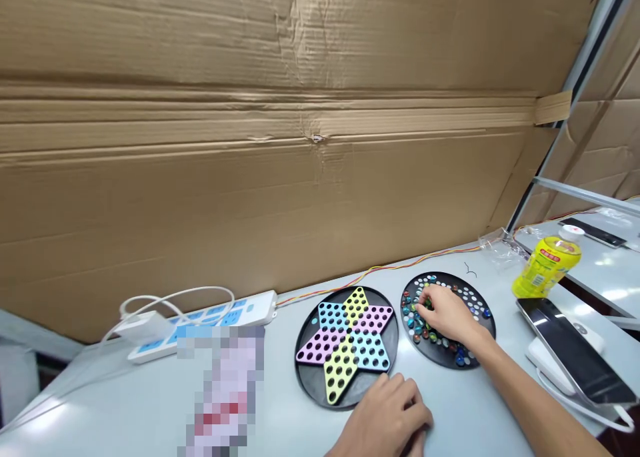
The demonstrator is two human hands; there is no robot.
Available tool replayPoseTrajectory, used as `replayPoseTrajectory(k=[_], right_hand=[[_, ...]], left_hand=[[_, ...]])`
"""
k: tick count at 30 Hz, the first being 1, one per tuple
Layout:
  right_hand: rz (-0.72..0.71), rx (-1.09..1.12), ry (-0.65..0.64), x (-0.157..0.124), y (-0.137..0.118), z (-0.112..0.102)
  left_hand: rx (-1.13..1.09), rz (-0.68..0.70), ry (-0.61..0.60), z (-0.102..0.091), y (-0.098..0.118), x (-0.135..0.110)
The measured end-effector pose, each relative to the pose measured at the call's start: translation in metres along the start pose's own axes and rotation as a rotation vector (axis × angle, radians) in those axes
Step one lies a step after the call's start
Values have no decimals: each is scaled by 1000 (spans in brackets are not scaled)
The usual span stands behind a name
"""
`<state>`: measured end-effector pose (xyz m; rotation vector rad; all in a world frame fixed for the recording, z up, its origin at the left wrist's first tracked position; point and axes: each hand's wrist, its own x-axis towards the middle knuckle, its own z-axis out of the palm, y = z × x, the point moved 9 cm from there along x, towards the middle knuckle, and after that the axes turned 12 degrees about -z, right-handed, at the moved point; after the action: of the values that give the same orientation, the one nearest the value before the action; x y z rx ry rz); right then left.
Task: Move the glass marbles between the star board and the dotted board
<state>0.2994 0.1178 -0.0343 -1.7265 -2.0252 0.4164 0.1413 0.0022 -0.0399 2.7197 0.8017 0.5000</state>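
A round black Chinese checkers board (347, 345) with a pastel star of empty holes lies on the grey table. To its right sits a round black tray (447, 319) holding several coloured marbles. My right hand (447, 313) reaches into that tray, fingers curled down among the marbles; whether it grips one is hidden. My left hand (389, 417) rests on the table at the board's near edge, fingers curled loosely under, with nothing visible in it.
A white power strip (210, 320) with a plugged-in adapter and cable lies at the left. A yellow bottle (547, 265) stands at the right, near a phone (575, 349) on a white block. A cardboard wall rises behind the table. A blurred patch covers something at front left.
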Motion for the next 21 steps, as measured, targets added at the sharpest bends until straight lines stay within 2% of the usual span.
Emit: replayPoseTrajectory(k=[4,7,9,13,15,18,21], right_hand=[[5,-34,-55,-1,0,7],[-19,160,30,1,-1,-2],[12,519,83,3,3,-6],[204,1431,135,5,12,-1],[281,1669,141,5,13,2],[306,1698,135,5,15,8],[222,1397,117,6,16,8]], left_hand=[[15,7,-6,1,0,1],[19,5,-9,1,0,1],[12,4,-4,-1,1,1],[8,-2,-9,-2,1,1],[3,3,2,-3,2,1],[-2,4,23,-4,1,1],[1,4,10,-2,1,1]])
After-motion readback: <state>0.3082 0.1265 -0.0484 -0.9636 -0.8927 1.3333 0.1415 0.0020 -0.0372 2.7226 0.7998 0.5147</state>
